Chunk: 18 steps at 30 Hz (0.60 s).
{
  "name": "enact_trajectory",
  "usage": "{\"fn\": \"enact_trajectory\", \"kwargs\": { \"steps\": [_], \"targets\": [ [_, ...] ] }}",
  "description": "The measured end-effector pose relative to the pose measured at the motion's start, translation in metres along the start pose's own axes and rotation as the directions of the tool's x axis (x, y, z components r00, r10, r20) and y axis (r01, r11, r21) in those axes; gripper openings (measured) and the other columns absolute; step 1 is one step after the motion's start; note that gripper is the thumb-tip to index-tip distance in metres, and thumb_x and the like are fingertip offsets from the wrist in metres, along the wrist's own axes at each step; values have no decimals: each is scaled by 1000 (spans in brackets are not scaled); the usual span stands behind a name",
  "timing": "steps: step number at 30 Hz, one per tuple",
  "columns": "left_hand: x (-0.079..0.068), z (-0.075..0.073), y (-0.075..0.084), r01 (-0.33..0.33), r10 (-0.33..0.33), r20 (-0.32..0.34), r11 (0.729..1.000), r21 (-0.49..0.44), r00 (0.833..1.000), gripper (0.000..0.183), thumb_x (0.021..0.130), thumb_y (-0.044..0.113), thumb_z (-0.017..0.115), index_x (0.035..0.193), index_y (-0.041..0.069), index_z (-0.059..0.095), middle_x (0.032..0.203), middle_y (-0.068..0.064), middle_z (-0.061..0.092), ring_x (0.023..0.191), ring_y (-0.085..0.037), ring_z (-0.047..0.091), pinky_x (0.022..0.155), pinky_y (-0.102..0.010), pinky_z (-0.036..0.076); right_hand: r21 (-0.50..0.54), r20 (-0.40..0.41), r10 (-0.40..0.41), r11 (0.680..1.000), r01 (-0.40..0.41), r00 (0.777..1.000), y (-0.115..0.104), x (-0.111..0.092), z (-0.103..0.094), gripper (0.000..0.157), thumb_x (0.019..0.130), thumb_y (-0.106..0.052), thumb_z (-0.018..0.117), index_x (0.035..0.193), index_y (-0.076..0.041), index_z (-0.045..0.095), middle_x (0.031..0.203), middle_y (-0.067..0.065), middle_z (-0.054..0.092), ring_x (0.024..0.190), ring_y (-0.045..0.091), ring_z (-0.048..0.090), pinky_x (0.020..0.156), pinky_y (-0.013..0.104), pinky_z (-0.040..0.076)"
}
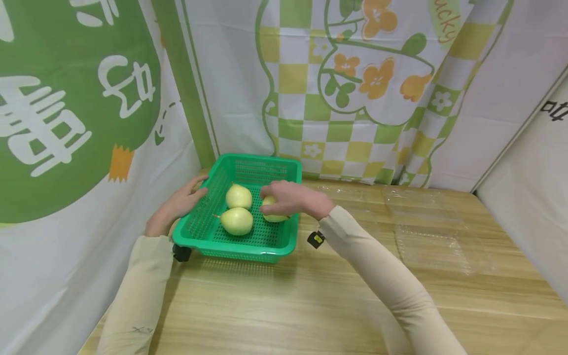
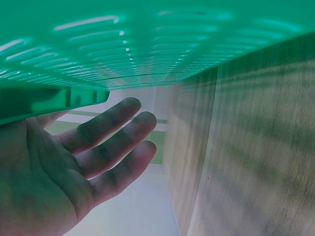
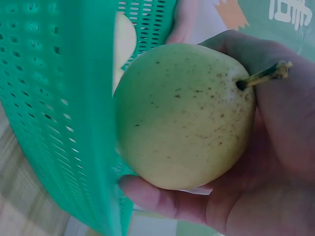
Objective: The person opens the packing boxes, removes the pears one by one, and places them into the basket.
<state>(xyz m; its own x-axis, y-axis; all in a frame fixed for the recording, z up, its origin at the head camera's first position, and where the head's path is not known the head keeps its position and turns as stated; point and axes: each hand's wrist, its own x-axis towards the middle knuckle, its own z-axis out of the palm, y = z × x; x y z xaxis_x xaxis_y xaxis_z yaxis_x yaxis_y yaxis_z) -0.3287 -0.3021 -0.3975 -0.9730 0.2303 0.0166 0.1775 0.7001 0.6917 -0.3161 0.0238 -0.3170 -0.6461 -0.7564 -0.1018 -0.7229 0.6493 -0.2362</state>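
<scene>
A green plastic basket [image 1: 241, 245] with slotted walls stands on the wooden table. Inside it, two pale yellow-green pears [image 1: 237, 221] lie close together on the left half. My right hand [image 1: 293, 196] reaches over the right rim and holds a third pear [image 3: 182, 118], thumb on one side and palm behind. That pear's brown stem and speckled skin show in the right wrist view, right by the basket wall. On the left rim rests my left hand [image 1: 179, 202], thumb over the edge. Its other fingers [image 2: 110, 128] extend loosely below the rim, outside the wall.
Thin clear plastic trays [image 1: 432, 246] lie on the right side of the table [image 1: 248, 315]. A patterned cloth [image 1: 328, 123] hangs behind the table, and a printed white and green sheet [image 1: 88, 197] hangs along the left, close to my left arm.
</scene>
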Motion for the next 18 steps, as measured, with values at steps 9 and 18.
{"fn": "enact_trajectory", "kwargs": {
  "steps": [9,18],
  "targets": [
    [2,0,-1,-3,2,-7,1000,-8,1000,60,107,38,32,159,15,14,163,-23,14,142,-52,25,112,-68,23,35,-41,-59,998,61,997,0,11,13,35,94,-37,56,121,-16,63,101,-1,62,87,13,53,68,25,46],
    [2,0,-2,10,-10,6,1000,-1,1000,61,107,40,32,159,16,12,164,-22,13,144,-52,22,112,-68,23,45,-42,-61,997,63,997,0,21,31,41,93,-38,56,125,-14,62,105,3,60,86,13,54,67,24,46]
  ]
}}
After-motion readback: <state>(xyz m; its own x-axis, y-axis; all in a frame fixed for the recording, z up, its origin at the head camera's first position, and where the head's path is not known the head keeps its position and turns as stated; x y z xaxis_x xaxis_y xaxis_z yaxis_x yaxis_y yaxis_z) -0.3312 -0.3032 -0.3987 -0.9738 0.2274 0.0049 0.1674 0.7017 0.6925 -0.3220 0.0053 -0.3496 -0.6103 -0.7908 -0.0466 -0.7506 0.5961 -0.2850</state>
